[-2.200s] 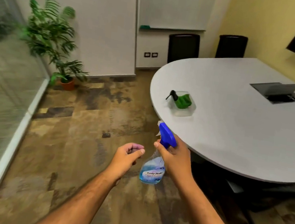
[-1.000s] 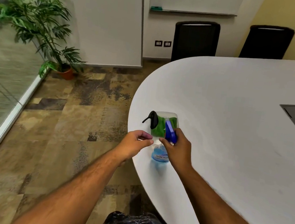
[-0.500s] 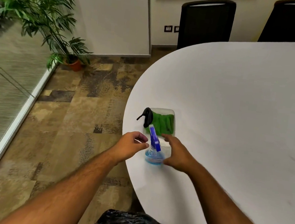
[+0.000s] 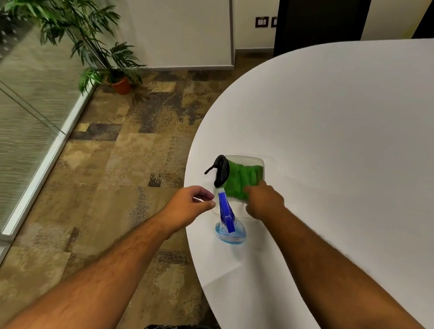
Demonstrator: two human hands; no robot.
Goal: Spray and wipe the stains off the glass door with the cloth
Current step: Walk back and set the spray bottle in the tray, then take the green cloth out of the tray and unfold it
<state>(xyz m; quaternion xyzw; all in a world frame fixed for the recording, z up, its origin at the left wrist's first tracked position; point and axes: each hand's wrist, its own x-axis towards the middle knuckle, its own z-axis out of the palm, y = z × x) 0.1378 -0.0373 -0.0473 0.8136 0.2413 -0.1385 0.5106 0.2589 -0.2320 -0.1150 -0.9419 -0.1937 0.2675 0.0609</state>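
Observation:
A clear spray bottle [image 4: 229,233] of blue liquid with a blue trigger head stands free on the white table [image 4: 348,153] near its left edge. Just behind it a clear plastic container [image 4: 244,157] holds a folded green cloth [image 4: 239,176] and a black curved object [image 4: 222,170]. My right hand [image 4: 263,202] reaches into the container, fingers curled down onto the near edge of the cloth, which still lies inside. My left hand [image 4: 189,204] hovers just left of the bottle's head, loosely curled and holding nothing. The frosted glass door [image 4: 12,111] runs along the far left.
A potted palm [image 4: 73,10] stands in the corner by the glass. A black chair [image 4: 318,18] is at the table's far side. Patterned carpet [image 4: 129,153] lies between the table edge and the glass wall. My dark patterned clothing shows at the bottom.
I walked up to the table and set the spray bottle down on it. My right hand let go of the bottle and moved forward onto the green cloth. The left hand stayed curled beside it.

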